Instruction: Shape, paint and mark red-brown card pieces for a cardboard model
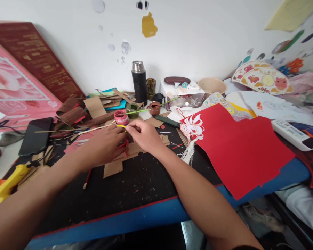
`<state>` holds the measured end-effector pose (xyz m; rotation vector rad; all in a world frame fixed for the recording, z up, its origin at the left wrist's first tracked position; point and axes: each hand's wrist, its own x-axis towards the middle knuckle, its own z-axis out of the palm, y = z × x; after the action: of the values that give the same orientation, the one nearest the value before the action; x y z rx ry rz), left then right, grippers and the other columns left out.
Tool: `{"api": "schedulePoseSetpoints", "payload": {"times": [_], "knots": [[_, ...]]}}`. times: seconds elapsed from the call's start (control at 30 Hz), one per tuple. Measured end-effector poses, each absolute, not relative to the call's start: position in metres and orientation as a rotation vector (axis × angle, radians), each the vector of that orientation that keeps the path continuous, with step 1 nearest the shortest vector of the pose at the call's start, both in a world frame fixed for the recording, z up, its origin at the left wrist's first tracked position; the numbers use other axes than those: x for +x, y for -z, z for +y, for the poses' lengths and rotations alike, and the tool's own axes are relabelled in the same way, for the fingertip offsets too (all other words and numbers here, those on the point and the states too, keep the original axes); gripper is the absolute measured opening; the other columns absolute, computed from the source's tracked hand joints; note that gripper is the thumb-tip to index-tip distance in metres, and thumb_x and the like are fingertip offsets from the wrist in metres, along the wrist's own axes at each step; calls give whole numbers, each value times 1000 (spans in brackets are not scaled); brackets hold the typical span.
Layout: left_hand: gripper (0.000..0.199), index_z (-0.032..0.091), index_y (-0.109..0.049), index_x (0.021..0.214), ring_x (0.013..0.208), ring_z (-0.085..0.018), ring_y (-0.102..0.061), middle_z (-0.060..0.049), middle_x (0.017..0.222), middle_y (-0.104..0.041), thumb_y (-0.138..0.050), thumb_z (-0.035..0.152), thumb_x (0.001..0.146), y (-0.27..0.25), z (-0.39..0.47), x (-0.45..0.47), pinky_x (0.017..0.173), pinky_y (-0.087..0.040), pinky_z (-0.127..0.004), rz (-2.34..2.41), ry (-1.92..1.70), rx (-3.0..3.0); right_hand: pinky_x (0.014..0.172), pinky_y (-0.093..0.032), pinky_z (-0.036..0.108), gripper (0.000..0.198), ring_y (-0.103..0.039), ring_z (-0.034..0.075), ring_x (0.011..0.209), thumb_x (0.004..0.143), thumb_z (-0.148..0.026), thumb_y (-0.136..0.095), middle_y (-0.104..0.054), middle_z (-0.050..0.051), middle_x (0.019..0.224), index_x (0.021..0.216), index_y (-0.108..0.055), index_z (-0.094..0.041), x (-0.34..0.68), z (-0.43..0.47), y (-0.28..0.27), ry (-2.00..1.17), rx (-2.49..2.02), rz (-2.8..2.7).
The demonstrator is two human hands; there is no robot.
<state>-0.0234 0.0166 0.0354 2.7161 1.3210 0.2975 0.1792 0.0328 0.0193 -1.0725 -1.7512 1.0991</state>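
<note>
Over the black work mat, my two hands meet near the middle. My right hand (pixel 143 134) pinches a thin yellow strip (pixel 121 126) between thumb and forefinger. My left hand (pixel 106 144) is curled beside it, its fingertips close to the strip; whatever lies inside those fingers is hidden. Beneath the left fingers shows a curved red piece (pixel 124 149), partly covered. Cut brown cardboard (pixel 113 169) lies under and in front of the hands. Just behind them stands a small pot with red paint on it (pixel 121 117), a green-tipped stick across its rim.
A black flask (pixel 139 83), a green pot (pixel 132 110) and a brown pot (pixel 154 108) stand behind. At right lie red card (pixel 240 146) and a white tassel (pixel 189 152). A phone (pixel 36 136) and yellow glue gun (pixel 9 185) are at left.
</note>
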Motion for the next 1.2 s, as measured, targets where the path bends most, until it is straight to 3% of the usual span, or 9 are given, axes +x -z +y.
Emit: {"api": "schedulePoseSetpoints", "payload": {"times": [0.1, 0.33, 0.83, 1.2], "knots": [[26, 23, -77, 110, 123, -36, -67, -15, 124, -77, -60, 37, 97, -34, 13, -23, 112, -53, -55, 1242, -160, 2760, 78, -47, 31, 16, -69, 19, 88, 106, -29, -65, -78, 3, 93, 98, -77, -21, 179, 34, -19, -1082, -1071, -1756], [28, 22, -79, 103, 117, -37, -66, -15, 118, -77, -57, 40, 102, -21, 9, -25, 107, -52, -56, 1238, -239, 2760, 78, -45, 31, 17, -68, 19, 87, 106, -30, -66, -79, 3, 95, 100, -78, -21, 179, 33, -18, -1035, -1103, -1805], [28, 25, -79, 97, 111, -35, -65, -12, 112, -77, -58, 43, 101, -22, 5, -26, 104, -52, -53, 1254, -315, 2711, 76, -43, 32, 20, -68, 19, 83, 107, -34, -66, -79, 3, 89, 98, -79, -22, 178, 31, -18, -980, -1129, -1873], [36, 25, -77, 120, 121, -40, -69, -15, 124, -78, -59, 51, 102, -27, 0, -35, 108, -53, -60, 1396, -483, 2653, 76, -44, 33, 21, -69, 20, 84, 108, -36, -65, -80, 4, 91, 99, -79, -22, 177, 32, -15, -973, -1132, -1885]]}}
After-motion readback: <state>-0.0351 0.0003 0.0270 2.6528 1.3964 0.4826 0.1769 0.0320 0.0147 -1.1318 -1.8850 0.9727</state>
